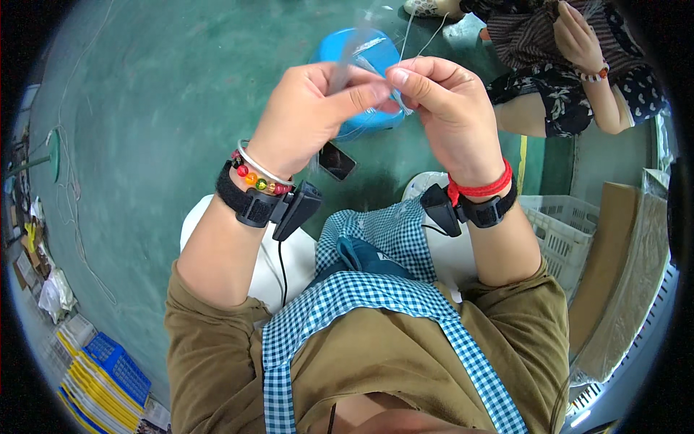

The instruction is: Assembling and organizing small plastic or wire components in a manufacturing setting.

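Observation:
My left hand (307, 112) is closed, thumb against its fingers. From its grip a grey, half-clear strip (351, 59) sticks up, too smeared by motion to tell its kind. Close beside it my right hand (452, 101) pinches thin whitish strands (403, 103) between thumb and forefinger. Loose ends of these strands rise above the right fingertips, and a short bunch hangs below. The two thumbs almost meet. Beneath both hands is a round, bright blue object (329, 47) with something clear and shiny on top, partly hidden by my fingers.
A phone (337, 160) lies beyond my knees. At the upper right another person (549, 87) sits with a hand raised. A white plastic crate (557, 231) and a cardboard piece (611, 246) stand at my right. Blue and yellow crates (108, 376) are at the lower left; a cord (72, 195) trails on the green floor.

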Motion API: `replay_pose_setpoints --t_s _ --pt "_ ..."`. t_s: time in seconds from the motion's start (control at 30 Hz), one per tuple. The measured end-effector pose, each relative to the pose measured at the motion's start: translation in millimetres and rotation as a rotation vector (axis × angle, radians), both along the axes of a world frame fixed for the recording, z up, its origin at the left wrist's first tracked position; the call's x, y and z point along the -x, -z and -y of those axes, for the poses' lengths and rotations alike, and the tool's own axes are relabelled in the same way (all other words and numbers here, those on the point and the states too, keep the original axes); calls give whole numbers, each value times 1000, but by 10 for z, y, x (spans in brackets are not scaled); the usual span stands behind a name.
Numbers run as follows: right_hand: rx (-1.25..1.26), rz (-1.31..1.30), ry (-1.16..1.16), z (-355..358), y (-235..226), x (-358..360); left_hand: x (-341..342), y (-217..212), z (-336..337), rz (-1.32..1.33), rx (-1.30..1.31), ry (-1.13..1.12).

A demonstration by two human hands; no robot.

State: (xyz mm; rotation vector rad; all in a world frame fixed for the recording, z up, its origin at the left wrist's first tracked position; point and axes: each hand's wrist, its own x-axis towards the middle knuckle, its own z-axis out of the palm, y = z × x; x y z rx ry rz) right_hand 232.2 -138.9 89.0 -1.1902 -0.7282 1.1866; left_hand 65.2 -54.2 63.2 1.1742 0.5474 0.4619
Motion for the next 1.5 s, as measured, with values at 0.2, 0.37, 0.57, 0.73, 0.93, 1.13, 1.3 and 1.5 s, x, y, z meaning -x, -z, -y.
replay_pose_setpoints --t_s 0.2,0.37,0.57,0.73,0.93,1.13,1.3,1.5 --pt "88 92 -57 8 70 92 -1 -37 -41 56 15 -218" --pt "143 137 -112 12 83 186 15 -22 -53 139 20 -279" --pt "168 116 -160 15 103 179 41 -21 -52 99 1 -232" --pt "223 150 -186 22 109 183 31 13 -43 53 16 -148" --pt "83 118 -80 20 140 189 30 -54 -22 84 30 -218" --pt "-63 30 23 24 26 125 42 -51 18 76 -15 -152" --pt "-99 -13 9 30 50 96 22 -27 44 91 -35 -98" --pt "-141 49 40 22 48 98 13 -7 35 85 -45 -99"
